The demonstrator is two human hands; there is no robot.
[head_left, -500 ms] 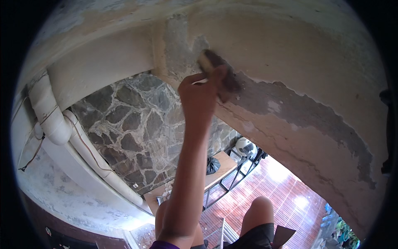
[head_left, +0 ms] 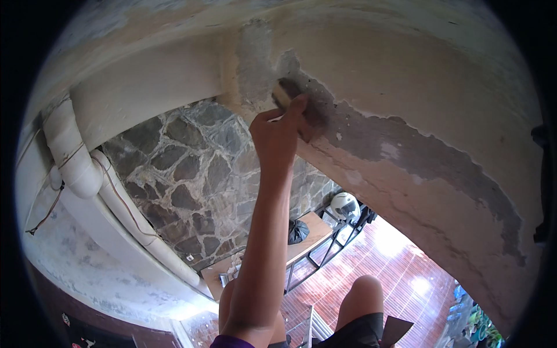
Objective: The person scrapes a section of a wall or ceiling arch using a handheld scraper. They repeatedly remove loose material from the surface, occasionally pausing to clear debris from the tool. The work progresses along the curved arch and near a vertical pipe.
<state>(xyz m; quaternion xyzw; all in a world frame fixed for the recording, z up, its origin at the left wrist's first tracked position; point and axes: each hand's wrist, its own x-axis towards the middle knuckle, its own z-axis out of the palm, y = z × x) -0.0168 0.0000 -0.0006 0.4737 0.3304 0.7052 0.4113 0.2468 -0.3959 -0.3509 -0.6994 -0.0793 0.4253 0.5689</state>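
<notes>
My left hand (head_left: 278, 127) is raised overhead, its fingers closed around a brush (head_left: 281, 95) with a pale block and dark bristles. The brush is partly blurred and lies against the underside of a plastered beam (head_left: 406, 197). Around it runs a rough grey patch (head_left: 429, 152) where the beige coating has come away, with a ragged edge. Part of the brush is hidden behind my fingers. My right hand is out of view.
White pipes (head_left: 72, 153) with loose cords run down the left side. Behind my arm stands a stone wall (head_left: 180, 168). Below are a bench (head_left: 313, 232) with a black bag (head_left: 298, 232), a white helmet (head_left: 344, 206) and a red tiled floor (head_left: 371, 255). A brown flat piece (head_left: 395, 332) shows beside my leg.
The brush and my left hand have shifted slightly along the beam, uncovering more of the grey patch above them. The whole view has moved a little.
</notes>
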